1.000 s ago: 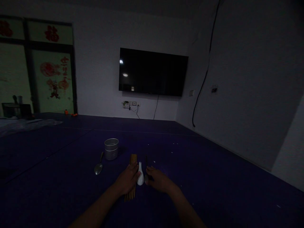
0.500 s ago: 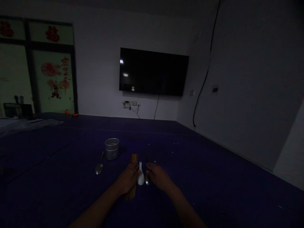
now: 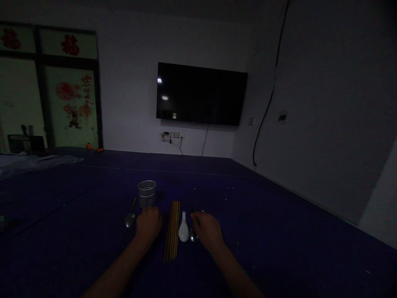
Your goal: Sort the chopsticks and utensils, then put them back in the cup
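Note:
The room is dim. My left hand (image 3: 149,224) hovers over the dark blue table surface (image 3: 263,231), just in front of a small metal cup (image 3: 146,193), with its fingers loosely spread and nothing in them. A metal spoon (image 3: 130,217) lies to its left. A bundle of wooden chopsticks (image 3: 173,229) lies bare to its right. Beside the bundle is a white ceramic spoon (image 3: 183,232), then a second metal spoon (image 3: 192,235). My right hand (image 3: 207,229) rests next to that spoon, fingers loosely bent at its handle, holding nothing that I can see.
A dark wall-mounted TV (image 3: 201,94) hangs ahead, with sockets and cables below it. A window with red paper cuttings (image 3: 72,103) is at the left. A clear plastic sheet (image 3: 27,162) and dark containers (image 3: 21,143) sit at the far left.
My left hand has lifted off the chopsticks and moved left towards the metal cup. The right hand has shifted only slightly.

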### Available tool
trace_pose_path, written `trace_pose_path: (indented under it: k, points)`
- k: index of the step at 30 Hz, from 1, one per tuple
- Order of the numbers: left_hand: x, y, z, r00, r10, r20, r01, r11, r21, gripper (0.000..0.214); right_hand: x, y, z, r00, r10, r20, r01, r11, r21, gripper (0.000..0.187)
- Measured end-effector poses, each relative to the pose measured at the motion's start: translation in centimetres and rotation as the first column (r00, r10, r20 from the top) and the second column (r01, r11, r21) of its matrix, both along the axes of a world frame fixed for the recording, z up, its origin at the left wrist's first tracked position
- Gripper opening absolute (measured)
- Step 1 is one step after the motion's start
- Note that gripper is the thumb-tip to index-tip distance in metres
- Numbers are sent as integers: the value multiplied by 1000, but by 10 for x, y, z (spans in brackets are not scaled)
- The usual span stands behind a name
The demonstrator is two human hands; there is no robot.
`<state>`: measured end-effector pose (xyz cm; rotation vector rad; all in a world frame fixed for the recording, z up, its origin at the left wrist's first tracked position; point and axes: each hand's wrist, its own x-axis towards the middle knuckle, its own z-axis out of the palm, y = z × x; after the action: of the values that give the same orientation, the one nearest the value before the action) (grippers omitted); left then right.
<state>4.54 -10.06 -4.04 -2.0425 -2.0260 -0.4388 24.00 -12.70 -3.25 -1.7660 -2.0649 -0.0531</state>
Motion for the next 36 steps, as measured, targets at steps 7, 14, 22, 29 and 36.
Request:
trace_pose_path:
  k: [7, 14, 22, 29, 36]
  points:
    - [-35, 15, -4, 967, 254, -1, -252, 963, 94, 35, -1, -2, 1, 1000, -5, 3, 5, 1000, -17, 34]
    - [-43, 21, -14, 945, 328, 1, -328, 944, 46, 37, -2, -2, 1, 1000, -18, 18, 18, 1000, -13, 35]
    - [-46, 19, -14, 957, 289, 3, -289, 957, 14, 38, -2, -3, 3, 1000, 2, 3, -2, 1000, -4, 37]
    - [-50, 27, -21, 949, 302, 89, -309, 948, 72, 43, -2, -1, 1, 1000, -9, 14, 9, 1000, -21, 33]
    - [-70, 42, -4, 880, 84, 467, -323, 827, 460, 45, -2, -4, 4, 999, -26, -27, 28, 998, 47, 33]
